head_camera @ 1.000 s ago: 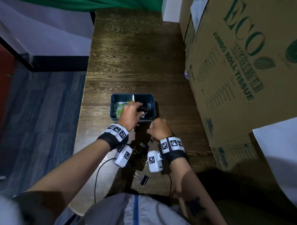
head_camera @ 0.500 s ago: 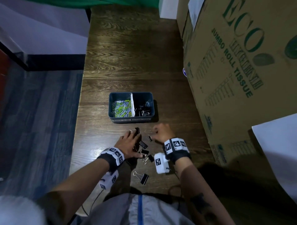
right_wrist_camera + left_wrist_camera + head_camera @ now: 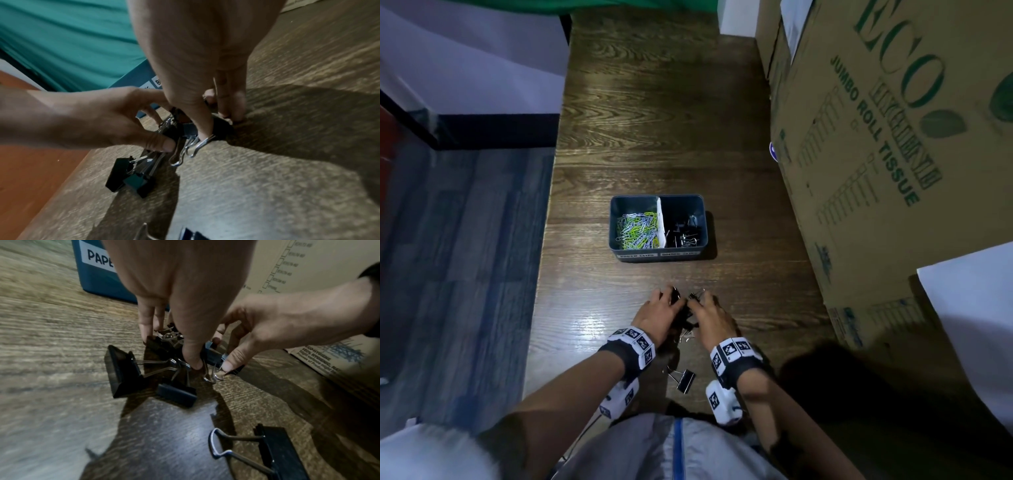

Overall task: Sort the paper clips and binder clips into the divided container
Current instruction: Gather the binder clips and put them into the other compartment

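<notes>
A grey-blue divided container (image 3: 616, 222) stands on the wooden table, with coloured paper clips (image 3: 637, 229) in its left compartment and black binder clips (image 3: 686, 234) in its right. In front of it my left hand (image 3: 671, 303) and right hand (image 3: 702, 304) meet over a heap of black binder clips (image 3: 687, 320). My left hand (image 3: 171, 351) pinches some of the heap's clips between thumb and fingers. My right hand (image 3: 216, 125) curls round others from the opposite side. Two more binder clips (image 3: 121, 371) lie beside the left thumb. A single binder clip (image 3: 684, 379) lies nearer my body.
A big cardboard box (image 3: 893, 154) printed "JUMBO ROLL TISSUE" stands along the table's right side. The table's left edge (image 3: 544, 260) drops to a blue-grey floor. Bare wood stretches behind the container and to the left of my hands.
My left hand drew back from the container's right compartment to the heap on the table. The right hand stayed by the heap, and both hands have closed in on its clips.
</notes>
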A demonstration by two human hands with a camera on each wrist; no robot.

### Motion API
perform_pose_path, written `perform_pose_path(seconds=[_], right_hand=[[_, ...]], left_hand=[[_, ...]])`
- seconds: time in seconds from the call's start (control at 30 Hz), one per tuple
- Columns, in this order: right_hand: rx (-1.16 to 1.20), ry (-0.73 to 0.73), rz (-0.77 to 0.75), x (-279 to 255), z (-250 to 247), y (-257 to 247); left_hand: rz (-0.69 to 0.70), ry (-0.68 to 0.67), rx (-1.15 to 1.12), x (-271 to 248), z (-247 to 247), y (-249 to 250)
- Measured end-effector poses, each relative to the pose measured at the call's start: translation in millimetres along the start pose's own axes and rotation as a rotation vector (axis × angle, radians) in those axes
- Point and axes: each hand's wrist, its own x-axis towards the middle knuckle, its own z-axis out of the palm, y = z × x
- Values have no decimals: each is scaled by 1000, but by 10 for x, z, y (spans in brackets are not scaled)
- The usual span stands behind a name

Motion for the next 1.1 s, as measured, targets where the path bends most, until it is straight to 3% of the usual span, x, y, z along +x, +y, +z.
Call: perform_pose_path(seconds=[0.27, 0.5, 0.63, 0.8, 0.9, 1.0, 1.1], right_hand=[[20, 10, 167, 16, -55, -73], [319, -2, 443, 125, -272, -54], [429, 51, 363, 285, -671, -83], [571, 363, 192, 543, -1313, -314], [615, 461, 180, 650, -1513, -362], [582, 451, 284, 627, -1404, -254], [517, 278, 374, 559, -1025, -94]], left_hand=[[-39, 68, -166, -48, -70, -66], [-79, 100, -241, -104, -161, -124], [-95, 104, -312, -118, -164, -184], [-70, 97, -337, -174, -167, -205], [-57, 119, -427, -189, -303, -204], [-43, 207, -501, -120, -629, -175], [-31, 337, -547, 77, -1120, -163]])
